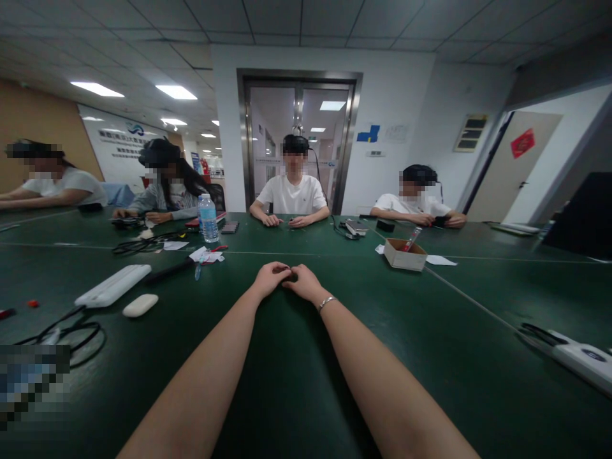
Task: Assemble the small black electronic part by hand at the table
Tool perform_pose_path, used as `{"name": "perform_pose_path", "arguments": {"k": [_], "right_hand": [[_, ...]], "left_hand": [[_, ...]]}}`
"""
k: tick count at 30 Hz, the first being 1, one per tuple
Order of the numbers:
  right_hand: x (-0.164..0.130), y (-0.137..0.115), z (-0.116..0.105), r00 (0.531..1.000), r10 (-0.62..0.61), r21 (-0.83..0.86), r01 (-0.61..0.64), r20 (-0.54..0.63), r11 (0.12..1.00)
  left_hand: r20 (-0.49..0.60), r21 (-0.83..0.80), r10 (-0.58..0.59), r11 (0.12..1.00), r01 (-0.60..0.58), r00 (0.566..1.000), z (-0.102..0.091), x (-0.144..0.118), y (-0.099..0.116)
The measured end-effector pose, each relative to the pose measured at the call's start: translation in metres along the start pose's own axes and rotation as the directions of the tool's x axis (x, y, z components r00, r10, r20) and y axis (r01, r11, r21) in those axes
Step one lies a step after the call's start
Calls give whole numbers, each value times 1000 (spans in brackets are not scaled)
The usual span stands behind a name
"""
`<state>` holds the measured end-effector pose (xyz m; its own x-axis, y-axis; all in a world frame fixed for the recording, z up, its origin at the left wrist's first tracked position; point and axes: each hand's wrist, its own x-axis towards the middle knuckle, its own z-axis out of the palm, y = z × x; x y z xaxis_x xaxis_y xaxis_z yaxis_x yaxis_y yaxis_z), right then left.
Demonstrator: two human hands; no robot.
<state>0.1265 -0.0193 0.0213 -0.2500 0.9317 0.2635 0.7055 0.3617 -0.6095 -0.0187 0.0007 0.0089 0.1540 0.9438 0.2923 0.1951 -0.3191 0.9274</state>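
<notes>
My hands meet over a small dark thing on the green counter.

My left hand (271, 278) and right hand (304, 280) lie stretched out ahead of me on the counter (296, 382), fingers curled and fingertips touching, pinching something small and dark (287, 276) between them; I cannot tell what it is. A bracelet (326, 302) sits on my right wrist. Well off to the right stands a cardboard box (405, 254); to the left lie a white power strip (113, 286) and a white case (140, 305), with a water bottle (208, 218) farther back. Four people sit across the counter.
</notes>
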Motion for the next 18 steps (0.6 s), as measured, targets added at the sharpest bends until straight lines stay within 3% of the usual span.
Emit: {"name": "perform_pose_path", "arguments": {"k": [2,5,8,10,12,15,17,18], "right_hand": [[-3,-7,6,999,-20,-187,12,-42,982],[-8,-16,12,999,21,-300,-34,-46,953],[-14,-21,10,1000,24,-369,-22,2,929],[-23,-25,-1,994,-9,-416,54,109,908],[-40,-30,-24,963,-65,-449,181,261,875],[-82,-39,-75,897,-80,-478,305,434,823],[-117,-39,-118,894,-12,-518,271,449,811],[-137,-34,-141,917,30,-553,214,398,805]], "left_hand": [[19,38,35,999,-36,999,1,-2,-1],[10,85,23,996,-24,1000,4,-6,2],[-1,97,-78,992,77,997,6,-11,8],[36,70,-188,980,185,981,-1,-18,13],[109,39,-275,962,272,955,-16,-30,18],[143,57,-283,959,278,948,-51,-61,26],[160,94,-298,954,286,941,-75,-86,33],[169,117,-315,947,299,934,-86,-99,37]]}}
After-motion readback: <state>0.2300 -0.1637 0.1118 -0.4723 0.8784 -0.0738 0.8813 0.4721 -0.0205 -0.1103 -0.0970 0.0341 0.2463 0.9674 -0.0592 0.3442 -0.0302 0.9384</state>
